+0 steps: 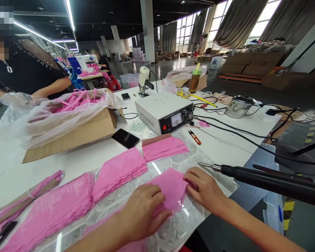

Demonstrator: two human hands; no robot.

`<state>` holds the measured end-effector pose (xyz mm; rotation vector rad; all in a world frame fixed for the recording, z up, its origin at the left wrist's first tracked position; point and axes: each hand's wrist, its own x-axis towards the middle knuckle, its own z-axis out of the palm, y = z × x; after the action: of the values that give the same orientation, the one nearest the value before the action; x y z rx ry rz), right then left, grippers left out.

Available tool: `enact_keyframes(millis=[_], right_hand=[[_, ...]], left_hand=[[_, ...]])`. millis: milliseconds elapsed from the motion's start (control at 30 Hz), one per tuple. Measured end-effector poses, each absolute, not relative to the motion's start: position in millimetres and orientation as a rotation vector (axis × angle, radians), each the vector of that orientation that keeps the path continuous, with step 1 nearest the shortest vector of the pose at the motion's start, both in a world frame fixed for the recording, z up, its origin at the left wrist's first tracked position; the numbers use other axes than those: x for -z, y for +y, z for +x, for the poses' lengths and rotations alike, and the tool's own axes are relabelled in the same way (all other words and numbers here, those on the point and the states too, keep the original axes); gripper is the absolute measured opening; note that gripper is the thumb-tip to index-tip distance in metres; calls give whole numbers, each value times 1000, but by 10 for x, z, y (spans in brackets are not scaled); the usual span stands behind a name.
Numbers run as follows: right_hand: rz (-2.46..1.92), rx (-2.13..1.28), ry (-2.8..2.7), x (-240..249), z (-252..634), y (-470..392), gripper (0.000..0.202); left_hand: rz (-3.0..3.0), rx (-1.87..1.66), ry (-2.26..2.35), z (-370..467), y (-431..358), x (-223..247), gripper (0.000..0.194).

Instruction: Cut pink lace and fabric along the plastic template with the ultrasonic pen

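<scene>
A thin pink fabric piece point(170, 185) lies over the front of the table between my two hands. My left hand point(144, 210) grips its near left side, thumb and fingers closing on the cloth. At the right edge, my right hand point(202, 185) pinches the same piece between thumb and fingers. More pink cloth shows partly under my left forearm. Left of the hands are stacks of pink lace-edged fabric point(120, 171), and behind them a folded pink bundle point(165, 148) with a brown strip. A black rod-shaped tool point(262, 180) with a metal tip points in from the right.
A control box point(162, 108) with cables stands mid-table. Orange thread snips point(194, 137), a phone point(126, 138) and a glass pot point(240, 106) lie around it. A carton point(73, 136) of pink straps is at left, near another person point(28, 70).
</scene>
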<state>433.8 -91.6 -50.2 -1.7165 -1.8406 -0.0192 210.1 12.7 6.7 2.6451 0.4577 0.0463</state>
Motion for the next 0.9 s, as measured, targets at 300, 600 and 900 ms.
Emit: enact_keyframes(millis=[300,600,900], right_hand=[[-1727,-25,-1798,340,4382,-840,17],[-1808,-246,-1738,427,4428,-756,16],[-1740,-319,-1761,426,4496,-747,17]], left_hand=[[2419,-88,770,2887,148,136,12],[2157,-71,966,2813,331,285,27],[2178,-152,992,2844,318,297,27]])
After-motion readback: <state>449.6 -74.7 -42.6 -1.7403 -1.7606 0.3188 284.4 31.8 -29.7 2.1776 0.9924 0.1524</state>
